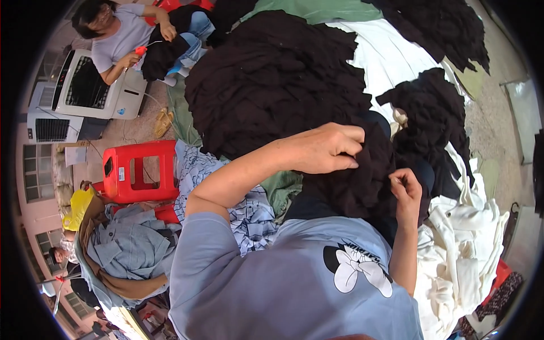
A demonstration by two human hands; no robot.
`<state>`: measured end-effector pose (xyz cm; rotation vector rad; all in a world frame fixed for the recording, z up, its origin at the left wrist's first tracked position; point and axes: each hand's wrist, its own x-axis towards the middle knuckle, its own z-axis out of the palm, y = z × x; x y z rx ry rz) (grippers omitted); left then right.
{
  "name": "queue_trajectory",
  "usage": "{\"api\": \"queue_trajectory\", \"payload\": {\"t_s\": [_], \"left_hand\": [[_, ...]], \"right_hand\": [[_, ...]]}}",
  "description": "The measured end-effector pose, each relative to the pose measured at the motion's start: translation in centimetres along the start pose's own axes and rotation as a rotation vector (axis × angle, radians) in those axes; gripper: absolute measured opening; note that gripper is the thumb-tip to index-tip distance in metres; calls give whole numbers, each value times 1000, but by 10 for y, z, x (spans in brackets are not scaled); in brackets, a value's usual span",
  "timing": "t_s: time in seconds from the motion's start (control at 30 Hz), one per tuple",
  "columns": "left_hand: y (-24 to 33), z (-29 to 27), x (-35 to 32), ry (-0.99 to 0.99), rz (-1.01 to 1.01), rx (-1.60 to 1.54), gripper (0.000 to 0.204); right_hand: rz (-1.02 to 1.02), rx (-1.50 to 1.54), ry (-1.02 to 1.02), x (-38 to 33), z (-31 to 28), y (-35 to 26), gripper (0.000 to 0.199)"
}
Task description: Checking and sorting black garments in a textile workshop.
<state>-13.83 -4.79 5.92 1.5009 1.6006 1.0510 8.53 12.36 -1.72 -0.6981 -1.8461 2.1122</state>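
Across my lap lies a piece of dark brown-black cloth [345, 190]. My left hand [326, 148] is above its left part, with fingers curled toward the thumb. Whatever sits between those fingertips, if anything, is too small to tell. On the other side, my right hand [407, 192] is closed in a pinch, its fingertips beside the cloth's right edge. I cannot make out what this pinch holds. Just beyond my lap rises a large heap of the same dark cloth [277, 79]. A smaller dark heap [430, 107] lies at the right.
White fabric [464, 243] is piled at my right. To my left stand a red plastic stool [136, 170], patterned cloth [249, 221] and a grey-blue garment [127, 243]. At the far left, a seated person [122, 34] holds a red-handled tool and dark cloth near an air cooler [102, 85].
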Motion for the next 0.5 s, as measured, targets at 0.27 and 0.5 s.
{"api": "queue_trajectory", "payload": {"t_s": [0.27,0.5], "left_hand": [[47,-132,-10,661,-167,-160,8],[128,-357,-33,1254,61,557,23]], "right_hand": [[20,74,393,-8,-38,34,7],[-139,248,540,5,-71,36,10]]}}
